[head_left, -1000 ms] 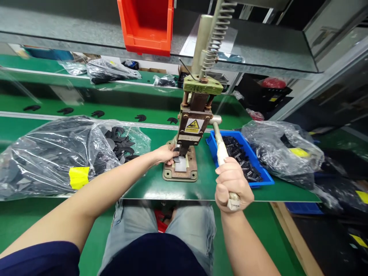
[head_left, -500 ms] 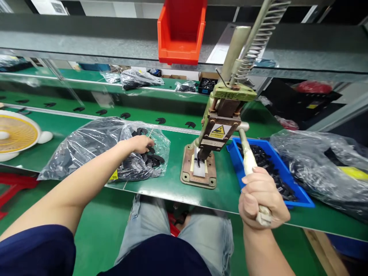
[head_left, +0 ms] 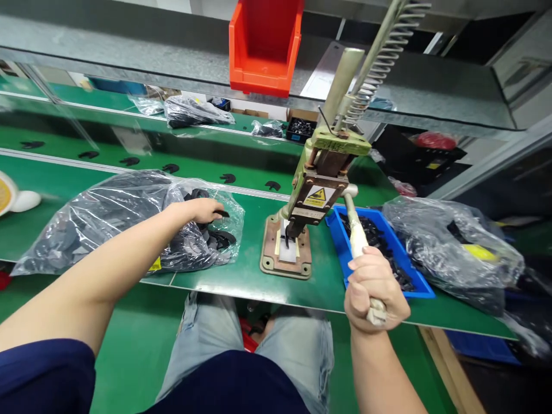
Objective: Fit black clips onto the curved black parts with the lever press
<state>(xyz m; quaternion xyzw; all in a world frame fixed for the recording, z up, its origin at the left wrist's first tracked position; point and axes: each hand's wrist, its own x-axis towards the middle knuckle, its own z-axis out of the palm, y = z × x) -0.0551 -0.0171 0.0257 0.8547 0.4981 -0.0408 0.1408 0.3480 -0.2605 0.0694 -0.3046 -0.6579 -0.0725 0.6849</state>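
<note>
My left hand (head_left: 206, 210) is at the mouth of a clear plastic bag (head_left: 116, 213), its fingers closed on a small black curved plastic part (head_left: 222, 213). More black parts (head_left: 221, 239) lie in the bag just below it. My right hand (head_left: 376, 287) is wrapped round the pale, taped lever (head_left: 357, 233) of a green hand press (head_left: 317, 190). Under the press ram, a black piece (head_left: 287, 237) sits on the light plate of the brown base (head_left: 268, 253).
A blue bin (head_left: 338, 241) of black parts stands right of the press, beside another plastic bag (head_left: 452, 247). Several black curved pieces (head_left: 171, 168) lie in a row on the green strip behind. An orange bin (head_left: 265, 57) hangs from the shelf above. A fan (head_left: 8, 195) stands far left.
The view has turned to the right, so most things sit further left. My left hand has lifted slightly with the black part. My right hand keeps its grip on the lever.
</note>
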